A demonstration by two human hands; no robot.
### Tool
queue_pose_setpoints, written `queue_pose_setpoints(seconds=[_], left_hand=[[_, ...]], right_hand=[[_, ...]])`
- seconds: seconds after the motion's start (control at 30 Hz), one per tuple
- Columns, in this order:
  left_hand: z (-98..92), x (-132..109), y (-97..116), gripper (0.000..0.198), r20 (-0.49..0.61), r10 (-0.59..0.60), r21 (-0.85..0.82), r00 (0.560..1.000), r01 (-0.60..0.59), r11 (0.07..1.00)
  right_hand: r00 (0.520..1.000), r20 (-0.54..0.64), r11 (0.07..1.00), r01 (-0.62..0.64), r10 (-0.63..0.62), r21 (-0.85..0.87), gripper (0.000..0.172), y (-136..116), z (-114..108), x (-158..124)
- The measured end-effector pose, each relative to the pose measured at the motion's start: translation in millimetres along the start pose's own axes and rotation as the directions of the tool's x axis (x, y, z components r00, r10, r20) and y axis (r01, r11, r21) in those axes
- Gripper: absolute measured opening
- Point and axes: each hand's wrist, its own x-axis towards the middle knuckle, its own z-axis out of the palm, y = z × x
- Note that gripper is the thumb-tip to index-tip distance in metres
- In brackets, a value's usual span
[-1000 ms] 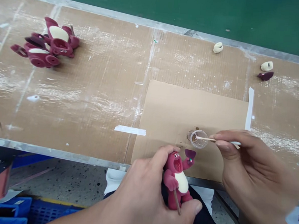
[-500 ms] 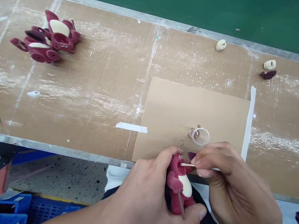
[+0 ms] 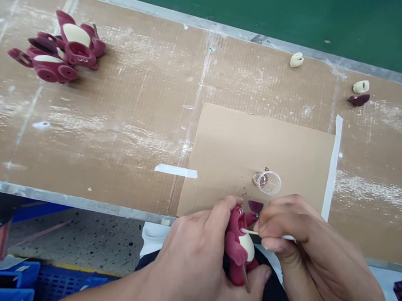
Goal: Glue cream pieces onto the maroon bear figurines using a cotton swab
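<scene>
- Currently, from my remote post, I am wrapping the left hand (image 3: 194, 254) around a pink bear figure (image 3: 247, 246), its fingers curling by the head and its thumb lying near the feet.
- With the right hand (image 3: 305, 234), I am pinching a cotton swab (image 3: 253, 232) between thumb and fingertips, the other fingers folding in.
- The swab's tip is lying at the lower edge of the figure's open mouth; I cannot tell whether it is pressing there.
- The figure is leaning at the near edge of the tabletop (image 3: 140, 74), head pointing far, belly facing right, a brown stick (image 3: 246, 278) slanting toward the near side.
- Just beyond the hands, a clear cup (image 3: 262, 179) is standing on a cardboard sheet (image 3: 242, 144).
- Far left, two more pink figures (image 3: 77, 35) are lying against each other.
- Far right, one cream piece (image 3: 297, 60) is sitting alone, while another cream piece (image 3: 361, 86) is resting just beside a dark purple part (image 3: 359, 100).
</scene>
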Motion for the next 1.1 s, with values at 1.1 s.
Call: queue_pose_setpoints(seconds=[1.1], left_hand=[[-11.4, 5, -7, 0.064, 0.356, -0.090, -0.634, 0.930, 0.311, 0.708]], right_hand=[[0.931, -0.355, 0.992, -0.113, 0.087, -0.055, 0.012, 0, -7, -3]])
